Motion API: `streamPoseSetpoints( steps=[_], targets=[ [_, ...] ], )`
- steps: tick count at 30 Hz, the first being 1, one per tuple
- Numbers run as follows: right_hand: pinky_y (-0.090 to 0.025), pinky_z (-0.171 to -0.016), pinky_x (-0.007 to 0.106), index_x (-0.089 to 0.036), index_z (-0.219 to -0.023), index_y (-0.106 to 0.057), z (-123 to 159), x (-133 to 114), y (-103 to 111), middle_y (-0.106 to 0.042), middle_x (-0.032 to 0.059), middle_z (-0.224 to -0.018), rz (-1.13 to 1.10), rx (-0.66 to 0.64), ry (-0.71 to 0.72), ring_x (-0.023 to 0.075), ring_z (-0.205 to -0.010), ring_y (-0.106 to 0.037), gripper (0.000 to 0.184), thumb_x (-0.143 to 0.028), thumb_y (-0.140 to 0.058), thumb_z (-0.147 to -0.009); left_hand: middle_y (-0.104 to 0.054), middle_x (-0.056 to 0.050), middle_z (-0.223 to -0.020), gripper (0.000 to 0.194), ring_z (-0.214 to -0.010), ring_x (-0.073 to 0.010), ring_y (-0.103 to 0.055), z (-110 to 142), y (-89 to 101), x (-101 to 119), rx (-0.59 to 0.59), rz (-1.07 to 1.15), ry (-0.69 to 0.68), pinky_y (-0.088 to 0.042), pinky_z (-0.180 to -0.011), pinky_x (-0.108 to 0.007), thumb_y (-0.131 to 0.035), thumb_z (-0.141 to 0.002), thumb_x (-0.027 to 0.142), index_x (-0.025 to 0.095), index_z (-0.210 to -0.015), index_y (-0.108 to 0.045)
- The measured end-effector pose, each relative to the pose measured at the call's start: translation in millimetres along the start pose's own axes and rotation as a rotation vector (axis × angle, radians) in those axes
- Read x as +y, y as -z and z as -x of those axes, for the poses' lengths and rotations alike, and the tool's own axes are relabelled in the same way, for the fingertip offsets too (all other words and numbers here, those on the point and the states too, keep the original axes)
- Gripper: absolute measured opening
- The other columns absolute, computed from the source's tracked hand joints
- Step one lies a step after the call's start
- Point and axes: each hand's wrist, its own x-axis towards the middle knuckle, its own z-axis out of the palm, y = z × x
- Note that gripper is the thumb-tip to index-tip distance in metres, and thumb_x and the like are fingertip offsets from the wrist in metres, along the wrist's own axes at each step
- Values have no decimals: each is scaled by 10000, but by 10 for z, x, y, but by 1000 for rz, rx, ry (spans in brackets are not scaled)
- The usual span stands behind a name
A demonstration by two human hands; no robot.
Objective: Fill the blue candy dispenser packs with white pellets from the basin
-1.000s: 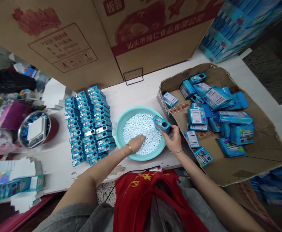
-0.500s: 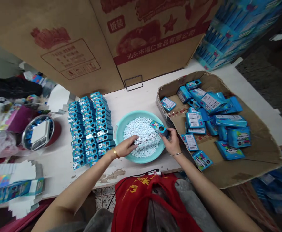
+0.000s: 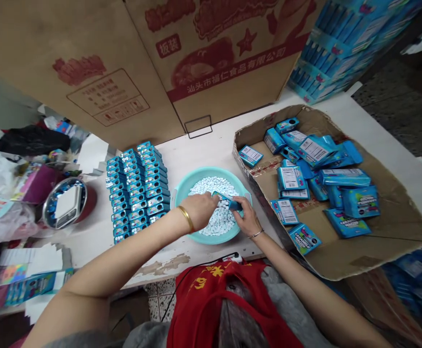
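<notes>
A teal basin (image 3: 187, 182) full of small white tablets (image 3: 214, 186) sits on the white table in front of me. My right hand (image 3: 246, 218) holds a small blue box (image 3: 228, 200) low over the tablets. My left hand (image 3: 201, 209) is closed, fingers bunched at the box's left end; what it grips is hidden, apparently tablets. A gold bangle is on my left wrist. Left of the basin stand rows of small blue boxes (image 3: 136, 186), packed upright.
A flattened cardboard tray (image 3: 377, 241) on the right holds several loose blue boxes (image 3: 317, 174). Big cardboard cartons (image 3: 160, 63) stand behind. A metal bowl with a scale (image 3: 65, 204) and clutter lie at the left. Stacked blue packs (image 3: 341, 43) fill the far right.
My left hand rose from the tablets, closed, and came to the box. My right hand lowered the box toward the basin's middle.
</notes>
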Motion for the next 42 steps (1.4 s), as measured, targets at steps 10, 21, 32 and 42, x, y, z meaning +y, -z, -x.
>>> streamPoseSetpoints(
  steps=[10, 21, 32, 42],
  targets=[
    [-427, -1012, 492, -232, -1155, -512, -60, 17, 111, -623, 97, -1135, 3, 85, -90, 260, -1098, -581, 329, -228, -536, -826, -578, -90, -1088, 272, -1009, -205, -556, -478, -793, -667, 317, 93, 71, -459, -885, -337, -364, -923, 130, 181, -1162, -483],
    [-483, -836, 402, -205, -1080, -504, -91, 56, 170, -618, 79, -1005, 13, 118, -277, 237, -923, -600, 382, -384, -656, -778, -546, -95, -1205, 366, -1081, -227, -528, -1016, -2069, -402, 148, 354, -114, -456, -883, -343, -401, -858, 85, 208, -1196, -470],
    [-479, -840, 375, -214, -1069, -493, -61, 174, 195, -592, 48, -982, -119, 126, -299, 204, -888, -578, 403, -390, -678, -757, -565, -49, -996, 274, -783, -141, -494, -459, -1657, -662, 260, 925, -292, -435, -750, -279, -511, -859, 297, 162, -1095, -476],
    [-470, -939, 453, -225, -1144, -512, 6, -9, 109, -619, 97, -1110, -10, 24, -83, 260, -1070, -586, 337, -210, -524, -807, -638, -78, -1007, 245, -893, -188, -591, 2, -422, -525, 213, 399, -218, -464, -802, -309, -495, -835, 165, 157, -1071, -562]
  ],
)
